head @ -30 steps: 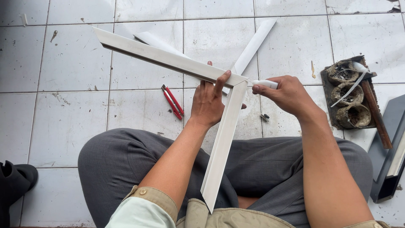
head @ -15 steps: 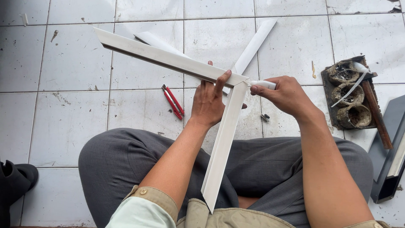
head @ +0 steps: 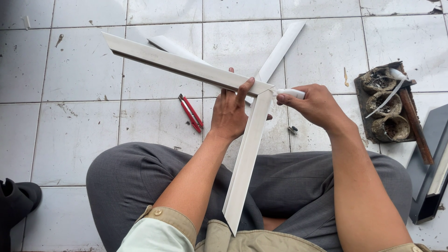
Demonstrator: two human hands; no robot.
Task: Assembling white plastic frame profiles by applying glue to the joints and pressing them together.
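Seated cross-legged on the white tiled floor (head: 84,140), the person holds two long, pale metal angle strips joined at a mitred corner (head: 261,91), one running up and to the left, the other slanting down towards the lap. The left hand (head: 232,112) is closed around the joint, thumb on top and fingers wrapped beneath, so the corner sits just above the knees. The right hand (head: 319,105) is curled shut on a small white-handled tool (head: 290,93) whose tip touches the corner. The strips look light, thin and stiff, with smooth and probably slippery faces and sharp cut ends, so the safest hold seems to be right at the joint, where the left hand already is; taken far out, the long arms would likely lever the corner apart. A pair of red-handled cutters (head: 191,113) lies on the tiles nearby. Against the earlier frames nothing visible has shifted: both hands and strips keep the same places
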